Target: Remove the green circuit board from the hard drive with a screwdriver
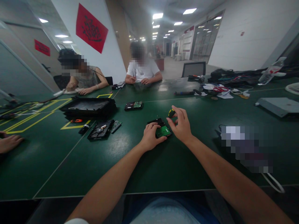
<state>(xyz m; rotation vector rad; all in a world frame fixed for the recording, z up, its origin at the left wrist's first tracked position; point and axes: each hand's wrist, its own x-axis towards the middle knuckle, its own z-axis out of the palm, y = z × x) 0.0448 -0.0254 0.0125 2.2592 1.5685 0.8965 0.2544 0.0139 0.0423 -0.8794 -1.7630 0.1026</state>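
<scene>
A hard drive (164, 132) with its green circuit board facing up lies on the green table in front of me. My left hand (149, 136) grips it from the left, fingers over the far edge and thumb along the near side. Just above its right edge, my right hand (181, 125) pinches a small yellow-and-black screwdriver (171, 112) between thumb and fingers. Only the handle of the screwdriver shows clearly; its tip is too small to make out.
Another hard drive (133, 105) lies farther back. To the left are an opened drive case (100, 129), a loose circuit board (116, 126) and a large black tray (90, 105). A pixelated object (245, 149) lies right. Two people sit across; another person's hand (11, 143) rests far left.
</scene>
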